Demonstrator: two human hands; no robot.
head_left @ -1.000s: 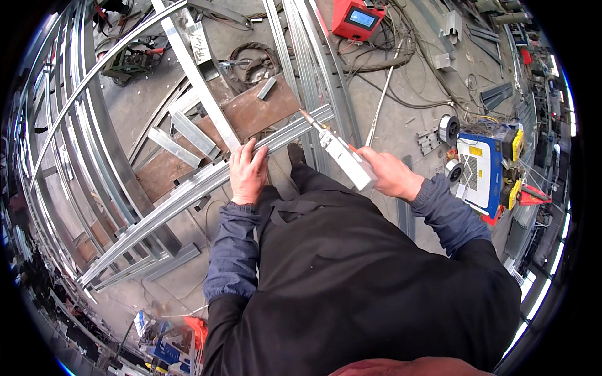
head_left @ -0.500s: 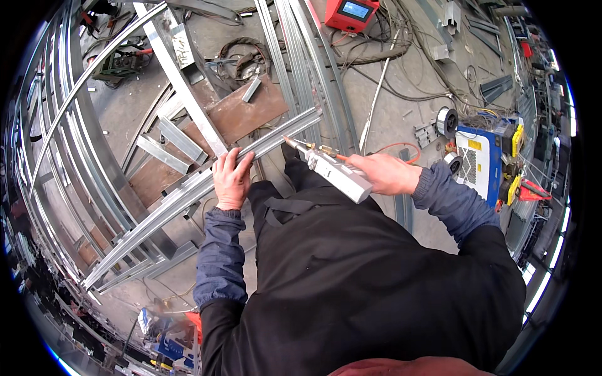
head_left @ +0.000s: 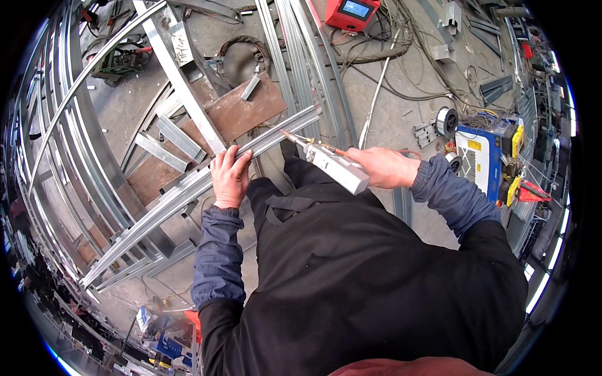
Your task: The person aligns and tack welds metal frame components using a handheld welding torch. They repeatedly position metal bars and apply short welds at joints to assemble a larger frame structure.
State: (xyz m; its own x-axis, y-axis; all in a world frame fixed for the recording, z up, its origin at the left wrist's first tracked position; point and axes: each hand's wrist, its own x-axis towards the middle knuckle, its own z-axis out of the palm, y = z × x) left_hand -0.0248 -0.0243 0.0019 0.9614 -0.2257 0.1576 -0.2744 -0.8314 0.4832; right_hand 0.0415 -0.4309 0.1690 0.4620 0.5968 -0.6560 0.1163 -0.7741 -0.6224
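My left hand (head_left: 230,178) is closed on a long silvery ribbed metal profile (head_left: 276,135) that runs slantwise across the view, its fingers over the upper edge. Gripped in my right hand (head_left: 385,167) is a handheld welding gun (head_left: 336,167) with a pale boxy body and a pointed copper-coloured nozzle. The nozzle tip is close to the profile, right of my left hand; whether it touches, I cannot tell. A flat metal bar (head_left: 182,81) comes down from the far left and ends at the profile beside my left fingers.
Brown steel plates (head_left: 248,111) and short cut channels (head_left: 161,152) lie beyond the profile. Long metal rails (head_left: 103,156) stand at left. At right is a blue-and-white wire feeder (head_left: 474,160) with a wire spool (head_left: 447,121). A red box with a screen (head_left: 352,14) and cables (head_left: 401,56) are farther off.
My right hand and the welding gun have shifted slightly away from me and to the left. My left hand has moved a little up and left, still holding the profile.
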